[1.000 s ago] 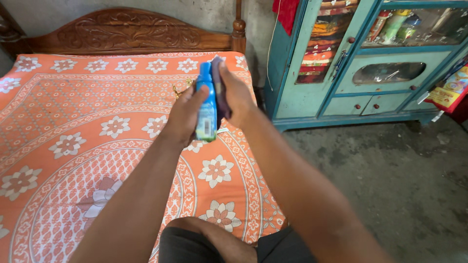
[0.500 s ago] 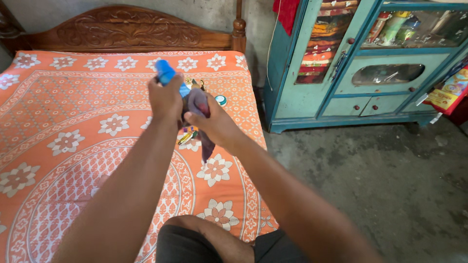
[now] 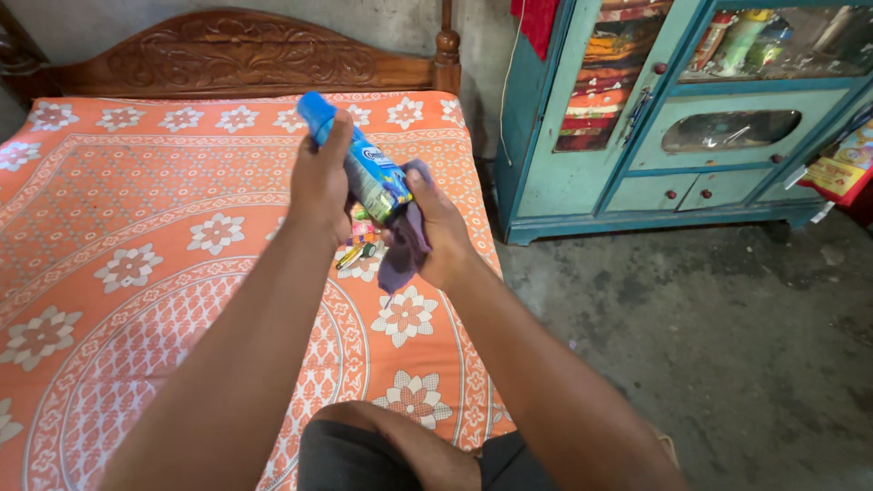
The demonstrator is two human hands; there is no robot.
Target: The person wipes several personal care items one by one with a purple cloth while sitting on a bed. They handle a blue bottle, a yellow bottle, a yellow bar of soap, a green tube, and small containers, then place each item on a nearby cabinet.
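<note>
While the bed (image 3: 136, 273) with its orange flowered sheet fills the view's nine o'clock side, a teal glass-fronted cabinet (image 3: 637, 173) stands at two o'clock. The left hand (image 3: 320, 182) grips a tilted blue bottle (image 3: 364, 168); the right hand (image 3: 441, 232) clutches a purple cloth (image 3: 405, 250) against its base.

I sit at a bed (image 3: 136, 273) spread with an orange flowered sheet (image 3: 118, 200), its carved wooden headboard (image 3: 236, 59) against a grey wall (image 3: 382, 23). To my right stands a teal cabinet (image 3: 582, 182) with glass doors, folded cloth stacked inside. The floor (image 3: 727, 345) is bare grey concrete, in daylight.
</note>
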